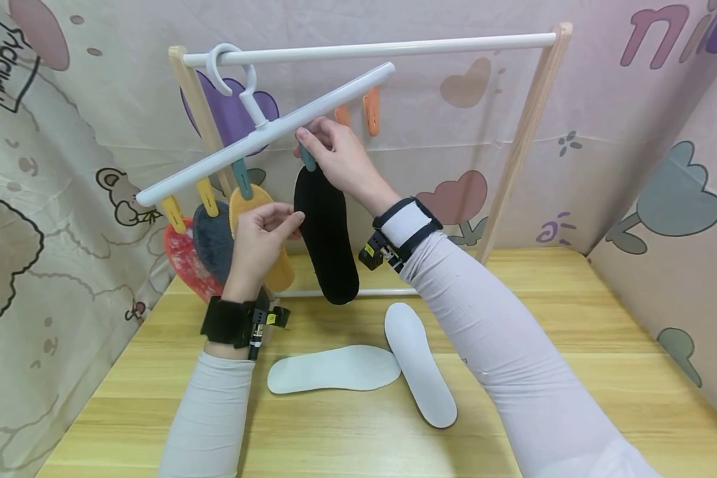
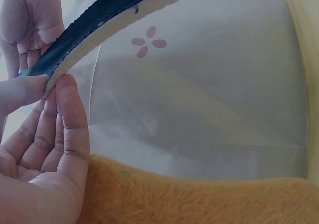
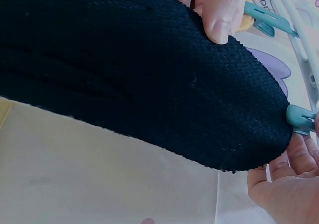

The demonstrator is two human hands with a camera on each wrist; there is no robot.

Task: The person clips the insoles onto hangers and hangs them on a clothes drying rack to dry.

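Observation:
A black insole (image 1: pixel 328 245) hangs at a slant below a white clip hanger (image 1: pixel 328 98). My left hand (image 1: pixel 261 242) pinches its left edge between thumb and fingers; the left wrist view shows its pale underside. My right hand (image 1: pixel 340 156) pinches a teal clip (image 3: pixel 301 118) at the insole's upper end. The clip's tip meets the insole's rim in the right wrist view; how deep it bites I cannot tell. Left of my hands, a yellow insole (image 2: pixel 199 204), a dark grey insole (image 1: pixel 211 239) and a red patterned insole (image 1: pixel 185 255) hang from clips.
The hanger tilts, left end low, hooked on the rack's top bar (image 1: pixel 394 48). Orange clips (image 1: pixel 372 111) hang near its right end. Two white insoles, one lying sideways (image 1: pixel 334 369) and one slanted (image 1: pixel 421 365), touch on the wooden table (image 1: pixel 573 332). A wooden post (image 1: pixel 522 146) stands right.

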